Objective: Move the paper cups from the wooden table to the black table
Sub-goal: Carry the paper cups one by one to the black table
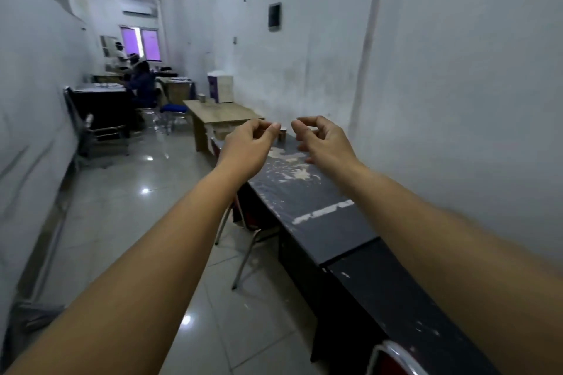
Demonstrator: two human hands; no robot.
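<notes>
Head view — paper cup [282, 133] on black table [329, 231], between both hands' fingers [272, 128].

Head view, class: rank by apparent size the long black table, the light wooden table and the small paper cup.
1. Long black table, though nearness inflates it.
2. Light wooden table, farther away.
3. Small paper cup, partly hidden behind the left hand.

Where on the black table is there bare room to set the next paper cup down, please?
The black table is bare from the white scuff strip toward the near end, between wall and floor-side edge. The far end is crowded: a paper cup stands there, with the left hand and right hand in front of it.
</notes>
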